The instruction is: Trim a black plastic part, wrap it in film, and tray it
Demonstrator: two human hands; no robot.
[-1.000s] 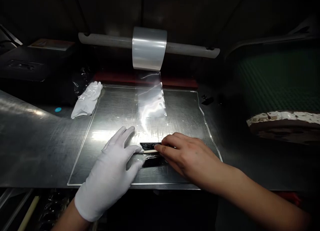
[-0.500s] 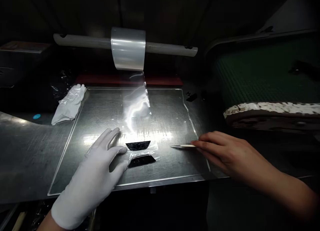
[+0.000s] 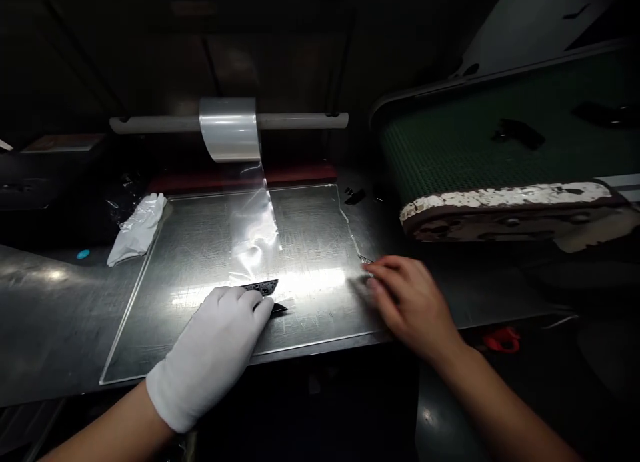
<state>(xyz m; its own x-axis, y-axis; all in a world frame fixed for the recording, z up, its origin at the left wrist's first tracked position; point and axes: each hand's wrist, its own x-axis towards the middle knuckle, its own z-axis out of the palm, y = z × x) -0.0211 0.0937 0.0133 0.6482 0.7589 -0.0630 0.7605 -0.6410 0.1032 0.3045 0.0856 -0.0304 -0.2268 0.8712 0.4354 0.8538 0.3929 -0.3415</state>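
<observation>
A small black part [image 3: 265, 288] lies on the clear plate [image 3: 320, 215], just below the loose end of the film [image 3: 253, 232] hanging from the roll [image 3: 229, 129]. The gloved left hand [image 3: 215, 349] lies palm down over it, fingers curled together on the part. The bare right hand [image 3: 407, 302] rests at the plate's right edge, blurred; whether it grips anything I cannot tell.

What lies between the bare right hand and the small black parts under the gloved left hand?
Nothing visible: only bare, shiny clear sheet separates the right hand from the black parts, which the left hand partly covers.
</observation>
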